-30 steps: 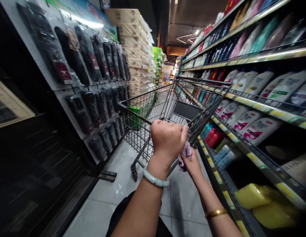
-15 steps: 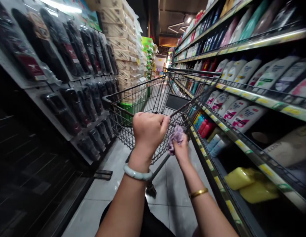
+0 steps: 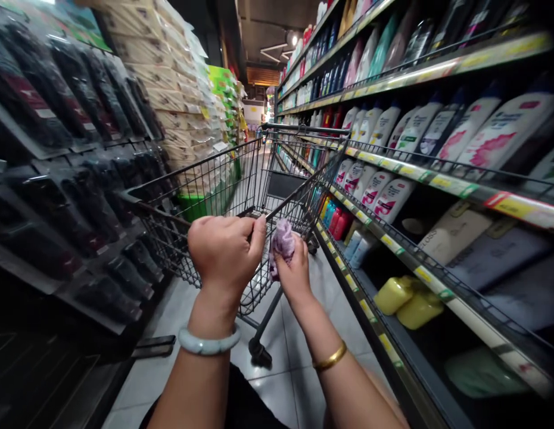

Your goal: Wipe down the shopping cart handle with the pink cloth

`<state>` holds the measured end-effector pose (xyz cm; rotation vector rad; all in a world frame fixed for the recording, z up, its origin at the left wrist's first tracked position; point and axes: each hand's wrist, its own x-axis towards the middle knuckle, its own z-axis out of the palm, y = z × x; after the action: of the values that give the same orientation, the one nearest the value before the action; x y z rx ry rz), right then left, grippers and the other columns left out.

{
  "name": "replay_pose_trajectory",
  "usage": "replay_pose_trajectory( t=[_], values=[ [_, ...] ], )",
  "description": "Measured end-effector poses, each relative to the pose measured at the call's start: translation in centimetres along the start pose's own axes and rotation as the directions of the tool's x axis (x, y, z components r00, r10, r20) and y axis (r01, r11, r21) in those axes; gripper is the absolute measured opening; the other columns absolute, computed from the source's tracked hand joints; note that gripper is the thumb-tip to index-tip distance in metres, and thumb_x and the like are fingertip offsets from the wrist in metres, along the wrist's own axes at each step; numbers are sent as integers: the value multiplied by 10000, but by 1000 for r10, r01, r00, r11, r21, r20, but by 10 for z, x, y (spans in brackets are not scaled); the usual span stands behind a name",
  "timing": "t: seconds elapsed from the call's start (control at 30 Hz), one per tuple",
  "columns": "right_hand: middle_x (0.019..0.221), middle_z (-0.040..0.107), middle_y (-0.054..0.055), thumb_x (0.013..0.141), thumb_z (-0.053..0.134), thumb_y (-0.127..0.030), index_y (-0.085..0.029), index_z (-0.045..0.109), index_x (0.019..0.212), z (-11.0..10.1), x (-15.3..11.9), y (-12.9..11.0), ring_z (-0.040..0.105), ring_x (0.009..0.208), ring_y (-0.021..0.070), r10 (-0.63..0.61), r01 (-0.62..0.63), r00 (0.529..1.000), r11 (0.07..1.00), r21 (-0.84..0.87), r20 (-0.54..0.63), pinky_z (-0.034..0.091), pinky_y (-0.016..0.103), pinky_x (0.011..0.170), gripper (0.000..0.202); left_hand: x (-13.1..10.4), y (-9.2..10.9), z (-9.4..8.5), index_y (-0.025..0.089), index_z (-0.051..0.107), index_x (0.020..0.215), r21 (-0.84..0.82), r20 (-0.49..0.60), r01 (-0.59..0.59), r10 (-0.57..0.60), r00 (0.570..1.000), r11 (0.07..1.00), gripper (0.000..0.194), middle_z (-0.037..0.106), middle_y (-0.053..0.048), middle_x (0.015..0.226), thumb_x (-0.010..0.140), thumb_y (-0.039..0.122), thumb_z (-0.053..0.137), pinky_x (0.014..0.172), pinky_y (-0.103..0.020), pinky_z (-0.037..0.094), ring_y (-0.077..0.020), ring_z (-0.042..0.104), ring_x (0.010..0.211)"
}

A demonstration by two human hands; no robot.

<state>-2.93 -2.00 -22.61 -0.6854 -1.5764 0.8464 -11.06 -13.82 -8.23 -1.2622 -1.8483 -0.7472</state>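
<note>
A black wire shopping cart (image 3: 187, 185) stands in front of me. My left hand (image 3: 223, 247), with a pale bangle at its wrist, is closed in a fist over the cart's near top corner, hiding the rim there. A crumpled light-purple cloth (image 3: 283, 238) is bunched in my right hand (image 3: 295, 268), beside the cart's right wire side. I cannot tell whether the cloth touches the wires. My right wrist bears a gold bangle.
Shelves of bottles (image 3: 478, 137) line the right, with yellow containers (image 3: 395, 295) low down. Packaged dark goods (image 3: 75, 202) hang on the left, before stacked wrapped packs (image 3: 170, 77). One cart wheel (image 3: 260, 353) rests on the tiled floor (image 3: 272, 396).
My view has turned to the right, so the cart and both hands sit further left in the picture. The left fist stays on the cart's corner and the right hand keeps the cloth.
</note>
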Motion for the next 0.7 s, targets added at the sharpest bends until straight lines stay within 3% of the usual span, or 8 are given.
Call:
replay_pose_trajectory(
  t=[0.13, 0.23, 0.3, 0.37, 0.47, 0.57, 0.63, 0.7],
  values=[
    [1327, 702, 171, 854, 664, -435, -209, 552, 1344, 7, 0, 42, 666, 1247, 294, 246, -241, 966, 968, 68, -80, 506, 543, 1126, 551, -2, 4, -3, 245, 682, 610, 2, -17, -37, 37, 999, 999, 506, 712, -24, 618, 1050, 429, 512, 693, -402, 304, -219, 642, 643],
    [1306, 721, 157, 885, 644, -500, -213, 536, 1356, 3, 5, 27, 705, 1190, 270, 335, -318, 937, 934, 164, -95, 556, 489, 1066, 562, -3, 4, -4, 249, 695, 628, -3, -23, -54, 54, 998, 999, 483, 721, -19, 630, 1047, 411, 520, 692, -401, 316, -227, 649, 646],
    [1384, 682, 171, 900, 660, -534, -218, 496, 1424, -5, 8, -5, 686, 1246, 278, 251, -231, 962, 957, 176, -107, 543, 491, 1097, 634, -4, 4, -5, 253, 712, 646, -2, -48, -69, 69, 996, 998, 459, 726, -16, 635, 1044, 395, 532, 700, -403, 330, -231, 651, 647],
    [1433, 647, 173, 902, 693, -531, -234, 462, 1472, -12, 8, -39, 659, 1296, 290, 73, -60, 994, 988, 146, -85, 521, 507, 1133, 683, -5, 5, -5, 254, 706, 634, 7, -79, -82, 83, 993, 997, 455, 719, -14, 624, 1041, 371, 540, 703, -405, 336, -228, 646, 636],
    [1407, 644, 162, 923, 690, -464, -257, 487, 1445, -15, 3, -63, 636, 1313, 297, -213, 214, 977, 975, 62, -29, 506, 514, 1157, 597, -7, 5, -6, 252, 676, 594, 17, -108, -94, 96, 990, 995, 468, 703, -14, 599, 1035, 347, 552, 694, -406, 334, -219, 629, 614],
    [1425, 611, 187, 942, 619, -428, -243, 500, 1428, -6, -1, -36, 603, 1352, 315, -223, 221, 973, 974, -40, -55, 475, 552, 1183, 534, -9, 3, -7, 250, 679, 601, 17, -129, -94, 95, 987, 995, 452, 700, -14, 592, 1029, 348, 570, 693, -402, 344, -217, 619, 608],
    [1453, 589, 218, 926, 591, -432, -209, 493, 1431, 0, 1, 0, 592, 1370, 331, -52, 44, 992, 997, -67, -118, 467, 578, 1179, 560, -10, 2, -8, 251, 681, 609, 22, -142, -95, 97, 985, 995, 444, 700, -13, 591, 1028, 351, 574, 694, -399, 351, -217, 616, 609],
    [1399, 633, 225, 880, 618, -433, -183, 519, 1387, 3, 7, 32, 629, 1316, 340, 175, -183, 973, 982, -43, -150, 482, 599, 1148, 574, -11, -1, -9, 252, 673, 602, 30, -145, -101, 104, 984, 994, 448, 702, -13, 592, 1028, 352, 575, 690, -397, 351, -216, 613, 607]
  ],
)
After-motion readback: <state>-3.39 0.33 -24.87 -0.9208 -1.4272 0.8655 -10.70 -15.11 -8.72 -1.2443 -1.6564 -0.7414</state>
